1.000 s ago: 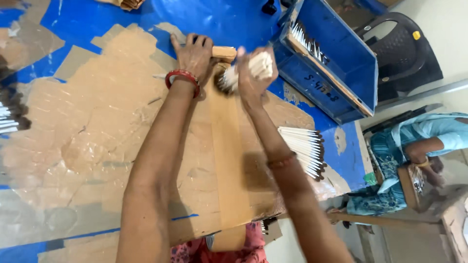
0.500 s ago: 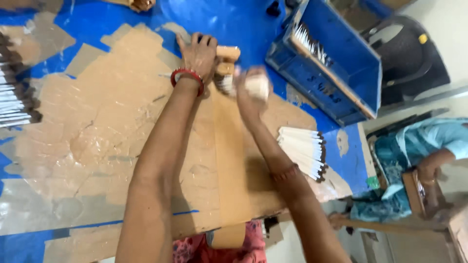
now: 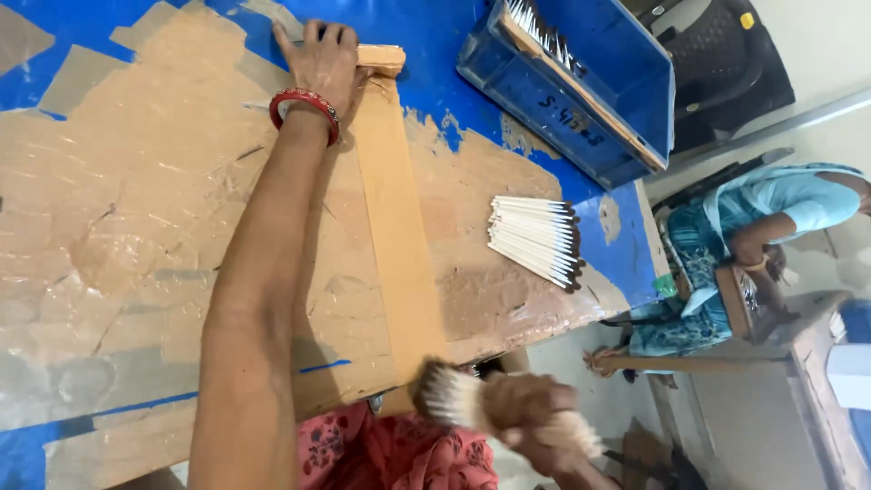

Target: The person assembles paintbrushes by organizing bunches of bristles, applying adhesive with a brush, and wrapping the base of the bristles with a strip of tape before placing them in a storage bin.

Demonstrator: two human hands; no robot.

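Two hands work apart: left hand (image 3: 325, 62) lies flat, fingers spread, pinning the far end of the wooden strip (image 3: 392, 209); right hand (image 3: 535, 413), blurred at the strip's near end, is clenched round a bundle of sticks (image 3: 454, 397); best keep that pinning pressure steady

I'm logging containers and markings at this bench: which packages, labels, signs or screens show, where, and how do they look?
Blue plastic bin: far right of the table, rectangular, open-topped, holding sticks.
Handwritten dark marking: on the bin's near wall, small.
No signs or screens in view.
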